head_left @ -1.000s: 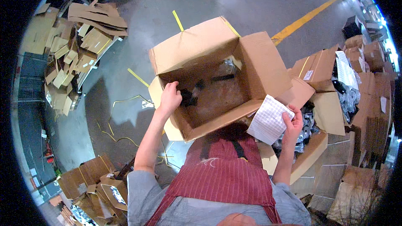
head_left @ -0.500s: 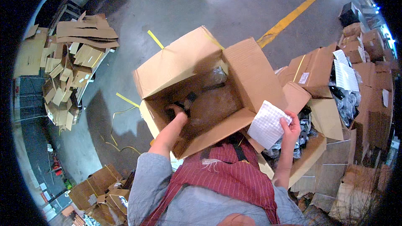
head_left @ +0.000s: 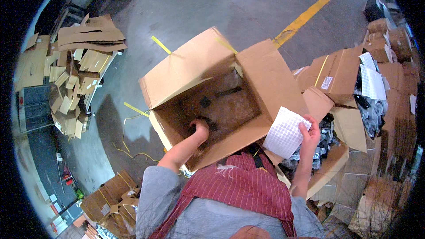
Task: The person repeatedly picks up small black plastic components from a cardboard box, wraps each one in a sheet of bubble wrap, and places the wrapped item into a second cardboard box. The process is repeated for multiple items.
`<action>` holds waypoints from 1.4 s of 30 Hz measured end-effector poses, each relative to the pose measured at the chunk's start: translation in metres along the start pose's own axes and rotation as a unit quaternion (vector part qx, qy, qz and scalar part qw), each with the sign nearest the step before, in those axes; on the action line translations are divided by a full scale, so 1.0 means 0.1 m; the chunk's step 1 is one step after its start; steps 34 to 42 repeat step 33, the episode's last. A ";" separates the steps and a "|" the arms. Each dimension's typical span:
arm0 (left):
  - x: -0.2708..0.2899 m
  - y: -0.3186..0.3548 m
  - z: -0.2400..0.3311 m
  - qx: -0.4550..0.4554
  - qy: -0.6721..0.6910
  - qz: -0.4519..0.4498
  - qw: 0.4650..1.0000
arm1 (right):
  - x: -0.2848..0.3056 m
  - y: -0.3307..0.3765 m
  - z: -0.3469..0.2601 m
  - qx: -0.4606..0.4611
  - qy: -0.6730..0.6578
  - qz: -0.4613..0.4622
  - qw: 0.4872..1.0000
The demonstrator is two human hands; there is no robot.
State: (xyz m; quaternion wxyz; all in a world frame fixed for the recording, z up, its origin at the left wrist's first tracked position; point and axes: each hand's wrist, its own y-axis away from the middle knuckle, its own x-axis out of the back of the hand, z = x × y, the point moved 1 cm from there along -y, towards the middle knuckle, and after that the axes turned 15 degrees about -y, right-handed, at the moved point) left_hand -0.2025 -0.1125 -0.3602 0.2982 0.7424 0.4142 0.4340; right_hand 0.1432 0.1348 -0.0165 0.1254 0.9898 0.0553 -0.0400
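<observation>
A large open cardboard box [head_left: 276, 73] stands in front of me with its flaps folded out. My left hand [head_left: 201, 127] reaches down inside it, near the bottom. Its fingers curl in the shadow beside a dark thing [head_left: 213, 125], and what they grip is hidden. A small dark square piece [head_left: 205, 102] and a dark strip [head_left: 228, 92] lie deeper in the box, with clear plastic [head_left: 232, 77] at the far corner. To the right of the box, my right hand [head_left: 311, 130] pinches a white sheet of round stickers [head_left: 285, 132] between thumb and fingers.
At right, an open carton [head_left: 332, 166] and another [head_left: 334, 77] hold dark plastic-bagged items; white sheets [head_left: 372, 79] lie on the farther one. Flattened cardboard [head_left: 90, 37] is heaped at left. Yellow strapping [head_left: 135, 109] trails on the floor, and cardboard [head_left: 110, 194] lies lower left.
My left hand has shifted right and nearer to me inside the box, away from the small dark square piece. My right hand still holds the sticker sheet in nearly the same place.
</observation>
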 end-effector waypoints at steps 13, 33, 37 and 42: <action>1.60 1.29 -0.84 -0.243 0.352 0.125 0.895 | -0.54 0.39 -0.26 -0.029 -0.084 -0.138 0.986; 0.87 0.79 -0.23 0.024 0.026 0.103 0.994 | -1.09 0.33 -0.07 -0.033 0.062 -0.281 0.957; 0.87 0.79 -0.23 0.024 0.026 0.103 0.994 | -1.09 0.33 -0.07 -0.033 0.062 -0.281 0.957; 0.87 0.79 -0.23 0.024 0.026 0.103 0.994 | -1.09 0.33 -0.07 -0.033 0.062 -0.281 0.957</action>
